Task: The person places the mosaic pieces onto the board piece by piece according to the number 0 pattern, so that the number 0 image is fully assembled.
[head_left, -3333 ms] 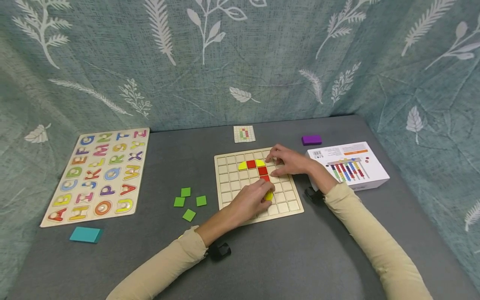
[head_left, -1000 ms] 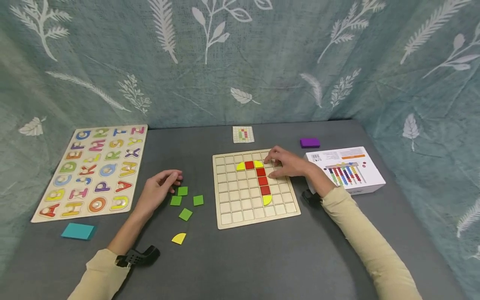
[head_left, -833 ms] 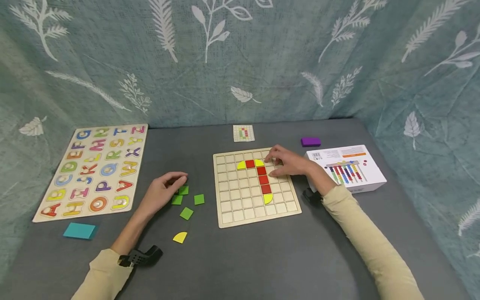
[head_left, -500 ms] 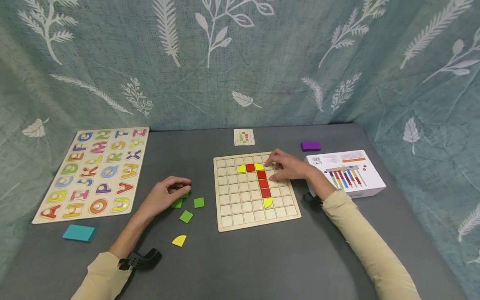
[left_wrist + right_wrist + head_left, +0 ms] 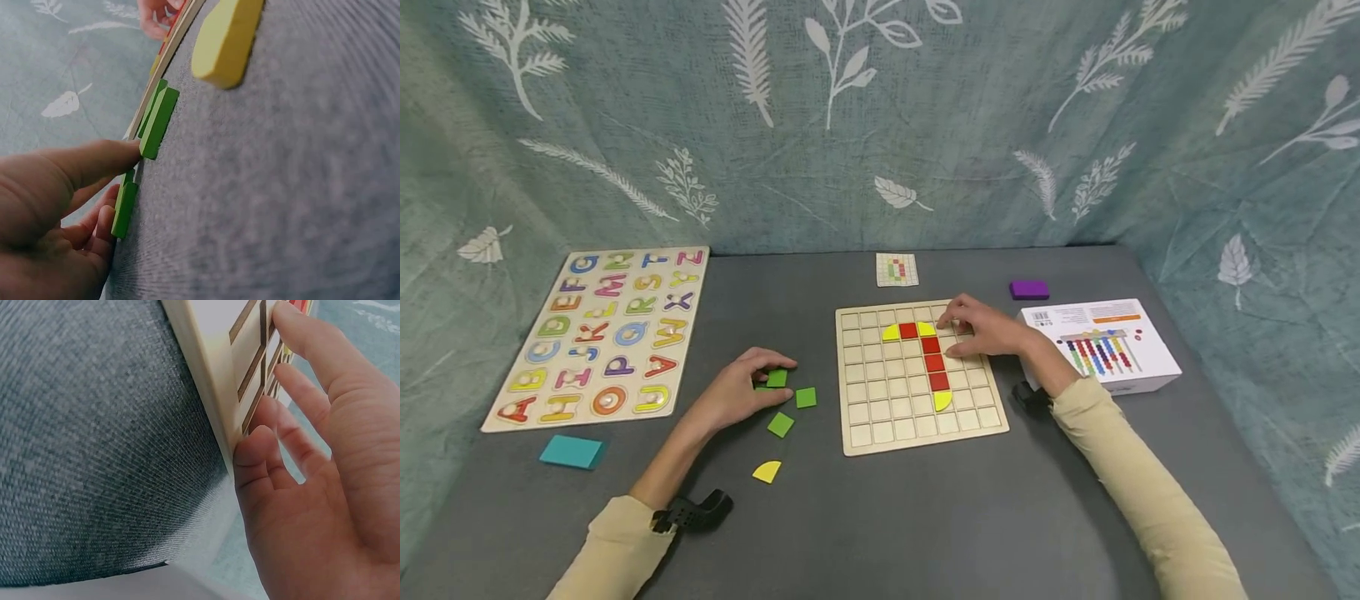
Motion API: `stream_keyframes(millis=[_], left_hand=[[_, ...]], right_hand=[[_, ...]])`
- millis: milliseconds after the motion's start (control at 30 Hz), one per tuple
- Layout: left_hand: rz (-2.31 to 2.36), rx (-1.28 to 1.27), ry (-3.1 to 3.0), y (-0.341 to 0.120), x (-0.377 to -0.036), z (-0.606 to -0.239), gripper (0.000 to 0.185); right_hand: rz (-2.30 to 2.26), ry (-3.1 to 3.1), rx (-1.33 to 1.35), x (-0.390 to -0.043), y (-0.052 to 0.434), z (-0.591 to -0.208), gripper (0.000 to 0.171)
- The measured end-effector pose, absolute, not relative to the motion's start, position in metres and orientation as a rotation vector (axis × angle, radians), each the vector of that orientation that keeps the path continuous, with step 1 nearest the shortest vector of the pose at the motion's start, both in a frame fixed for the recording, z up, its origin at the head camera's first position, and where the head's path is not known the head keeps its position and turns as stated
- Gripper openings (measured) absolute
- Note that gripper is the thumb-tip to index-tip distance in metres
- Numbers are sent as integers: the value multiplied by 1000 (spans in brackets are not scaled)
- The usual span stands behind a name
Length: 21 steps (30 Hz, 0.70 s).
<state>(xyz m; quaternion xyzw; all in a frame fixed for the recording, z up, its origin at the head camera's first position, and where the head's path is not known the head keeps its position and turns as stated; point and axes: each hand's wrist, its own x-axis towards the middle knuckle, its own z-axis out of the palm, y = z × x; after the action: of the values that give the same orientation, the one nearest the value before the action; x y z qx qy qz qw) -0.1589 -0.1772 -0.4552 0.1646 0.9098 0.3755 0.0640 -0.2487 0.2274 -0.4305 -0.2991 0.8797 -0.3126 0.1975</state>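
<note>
My left hand [image 5: 739, 390] is at the loose green square tiles, thumb and fingers spread around one green tile [image 5: 777, 378]; another is partly hidden beneath the hand. In the left wrist view, the thumb tip reaches a nearer green tile [image 5: 159, 124]; contact is unclear. Two more green tiles, one a tilted tile [image 5: 781, 425], lie beside the thumb, and a yellow quarter-circle tile [image 5: 767, 472] lies nearer me. My right hand [image 5: 988, 328] rests on the right side of the wooden grid board [image 5: 880, 433], fingers loosely bent. The board bears red tiles [image 5: 934, 362] and yellow quarter-circles [image 5: 943, 401].
Behind the board lies a small pattern card [image 5: 897, 270]. An alphabet puzzle board [image 5: 587, 357] and a teal block [image 5: 572, 451] are at the left. At the right are a purple block [image 5: 1029, 290] and a white abacus box [image 5: 1105, 350]. A curtain [image 5: 820, 183] hangs behind.
My left hand has placed a yellow quarter-circle below the red column, left the board for the green tiles, and spread its thumb and fingers there. My right hand has stayed on the board.
</note>
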Motion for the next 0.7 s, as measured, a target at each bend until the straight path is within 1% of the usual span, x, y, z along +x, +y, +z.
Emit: stream_keyframes(millis=[300, 533, 700], left_hand=[[1126, 452, 2753, -173, -163, -447, 37], [1089, 330, 2771, -168, -164, -441, 35], [1036, 302, 2817, -164, -164, -442, 31]], right_hand=[[-863, 2465, -827, -250, 229, -428, 40], [-859, 2479, -839, -250, 228, -428, 40], [-864, 2465, -827, -250, 228, -429, 40]])
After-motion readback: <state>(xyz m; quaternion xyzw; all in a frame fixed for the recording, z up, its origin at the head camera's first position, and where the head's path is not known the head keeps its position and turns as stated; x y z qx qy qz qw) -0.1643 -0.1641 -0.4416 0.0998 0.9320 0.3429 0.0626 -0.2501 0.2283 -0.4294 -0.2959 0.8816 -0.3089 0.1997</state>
